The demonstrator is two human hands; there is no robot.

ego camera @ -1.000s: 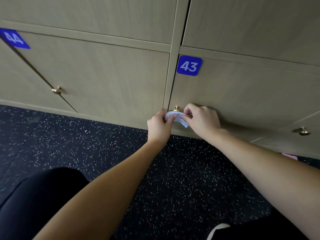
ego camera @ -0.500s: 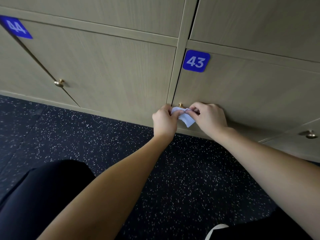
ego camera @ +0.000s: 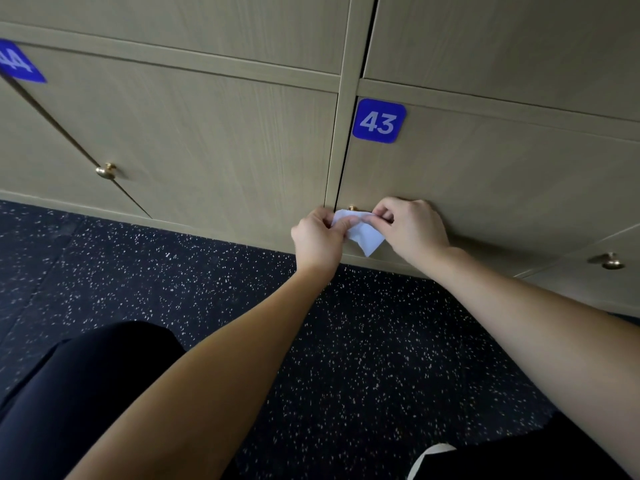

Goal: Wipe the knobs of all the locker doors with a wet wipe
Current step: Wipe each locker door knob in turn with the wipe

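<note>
A white wet wipe (ego camera: 363, 233) hangs between both hands just below the small brass knob (ego camera: 352, 208) of the beige locker door marked 43 (ego camera: 379, 121). My left hand (ego camera: 317, 237) pinches the wipe's left edge. My right hand (ego camera: 412, 226) pinches its upper right edge. A loose corner of the wipe points downward. Only the top of the knob shows above the wipe. A second brass knob (ego camera: 105, 170) sits on the door at the left, under the blue tag 44 (ego camera: 17, 64). A third knob (ego camera: 611, 261) is at the far right.
Beige locker doors fill the upper half of the view down to a low plinth. Dark speckled floor (ego camera: 346, 358) lies below. My dark-clothed knees (ego camera: 69, 393) are at the lower left and lower right, with a white shoe edge (ego camera: 429, 452) at the bottom.
The wipe, bunched against knob 43 a second ago, has been pulled open between both hands and now hangs lower with a corner pointing down. Both hands stayed near the knob.
</note>
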